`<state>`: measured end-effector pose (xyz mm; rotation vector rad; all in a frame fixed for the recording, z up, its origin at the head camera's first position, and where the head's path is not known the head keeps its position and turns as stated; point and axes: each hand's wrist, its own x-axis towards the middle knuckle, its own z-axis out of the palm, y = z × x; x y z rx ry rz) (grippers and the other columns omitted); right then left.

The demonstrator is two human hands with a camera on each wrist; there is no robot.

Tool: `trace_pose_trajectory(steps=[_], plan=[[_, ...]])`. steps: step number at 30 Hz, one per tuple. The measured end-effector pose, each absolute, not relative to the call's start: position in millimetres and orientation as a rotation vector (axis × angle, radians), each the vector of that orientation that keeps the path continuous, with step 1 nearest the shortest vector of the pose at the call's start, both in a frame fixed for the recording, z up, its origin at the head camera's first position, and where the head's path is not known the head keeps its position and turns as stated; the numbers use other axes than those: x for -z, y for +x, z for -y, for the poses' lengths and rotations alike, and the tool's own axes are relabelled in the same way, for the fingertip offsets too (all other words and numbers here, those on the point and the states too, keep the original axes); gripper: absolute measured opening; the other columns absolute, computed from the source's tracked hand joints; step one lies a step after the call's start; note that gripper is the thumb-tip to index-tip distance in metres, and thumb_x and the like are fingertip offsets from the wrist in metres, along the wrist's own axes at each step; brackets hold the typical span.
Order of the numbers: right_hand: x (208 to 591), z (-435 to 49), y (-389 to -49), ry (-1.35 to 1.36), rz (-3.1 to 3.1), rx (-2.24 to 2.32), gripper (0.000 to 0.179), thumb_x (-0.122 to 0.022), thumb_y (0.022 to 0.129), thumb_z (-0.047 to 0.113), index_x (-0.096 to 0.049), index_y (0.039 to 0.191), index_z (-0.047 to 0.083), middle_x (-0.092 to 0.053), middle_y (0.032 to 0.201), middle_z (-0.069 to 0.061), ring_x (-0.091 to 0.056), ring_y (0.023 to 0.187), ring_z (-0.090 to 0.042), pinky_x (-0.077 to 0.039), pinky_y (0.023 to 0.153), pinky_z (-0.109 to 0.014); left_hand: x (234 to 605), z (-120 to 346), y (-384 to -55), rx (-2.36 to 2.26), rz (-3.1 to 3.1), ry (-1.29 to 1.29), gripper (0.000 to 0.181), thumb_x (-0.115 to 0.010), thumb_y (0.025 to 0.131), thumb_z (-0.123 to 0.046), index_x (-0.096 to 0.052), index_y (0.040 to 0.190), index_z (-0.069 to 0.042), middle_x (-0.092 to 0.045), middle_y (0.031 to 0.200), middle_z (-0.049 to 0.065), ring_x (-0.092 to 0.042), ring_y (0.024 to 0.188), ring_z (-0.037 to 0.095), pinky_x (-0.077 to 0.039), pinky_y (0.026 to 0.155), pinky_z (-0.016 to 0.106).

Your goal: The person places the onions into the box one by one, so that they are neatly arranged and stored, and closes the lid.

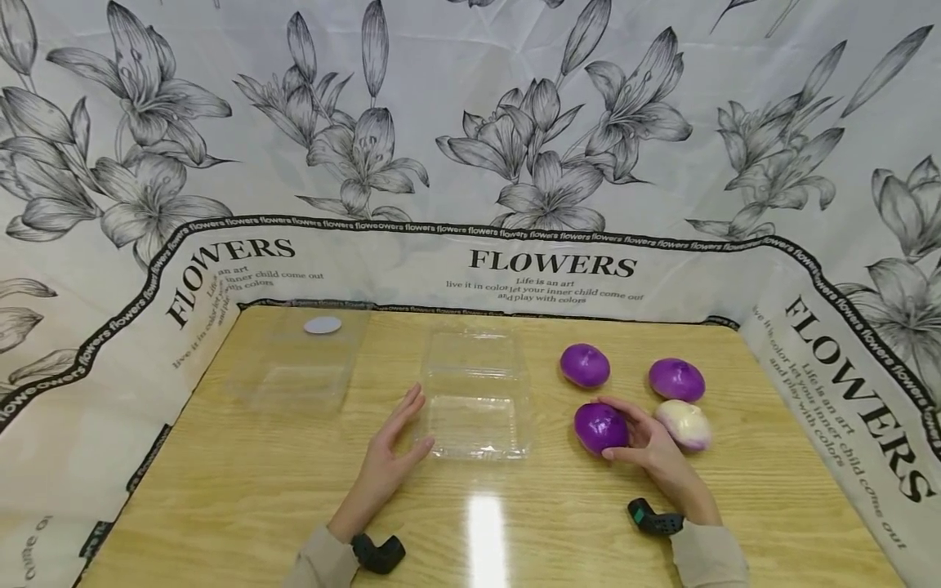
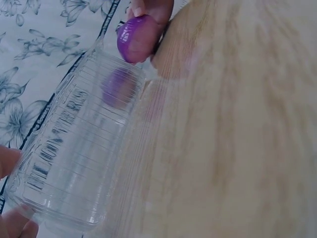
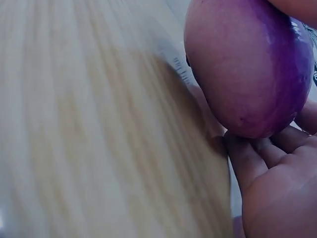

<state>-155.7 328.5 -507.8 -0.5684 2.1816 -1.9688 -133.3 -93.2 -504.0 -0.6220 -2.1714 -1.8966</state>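
My right hand grips a glossy purple turnip, thumb on the near side and fingers on the far side. In the right wrist view the turnip has a paler pinkish flank. Beside the clear plastic clamshell box is my left hand, its fingers extended at the box's left edge. The box lies with its lid opened out, and no turnip is inside. In the left wrist view fingertips show by one end of the box; firm contact is unclear.
Two more purple turnips sit at the back right. A cream turnip with a purple underside lies just right of my right hand. Another clear plastic box and a white oval disc are at the back left. Printed cloth encloses the table.
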Motion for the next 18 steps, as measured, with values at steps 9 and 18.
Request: trace_pose_trajectory(steps=[9,18], plan=[[492.8,-323.8,-156.3,-0.556,-2.255,1.938,0.073,-0.069,0.085,-0.009,-0.03,0.146,-0.013,-0.038,0.153,-0.018,-0.038,0.136,0.004,-0.032,0.108,-0.009,505.8,93.6,-134.2,1.909,2.157,-0.622,0.057,-0.069,0.088,0.005,-0.046,0.141,0.01,-0.032,0.155,0.027,-0.022,0.145,0.043,-0.018,0.116,0.015],[472.4,-311.0,-164.0,-0.501,-2.315,1.893,0.074,-0.071,0.087,-0.003,-0.034,0.151,-0.001,-0.028,0.159,-0.019,-0.033,0.137,0.007,-0.031,0.108,-0.009,505.1,94.4,-134.4,1.922,2.162,-0.613,0.058,-0.07,0.089,0.004,-0.045,0.141,0.011,-0.031,0.156,0.025,-0.022,0.146,0.042,-0.018,0.116,0.015]])
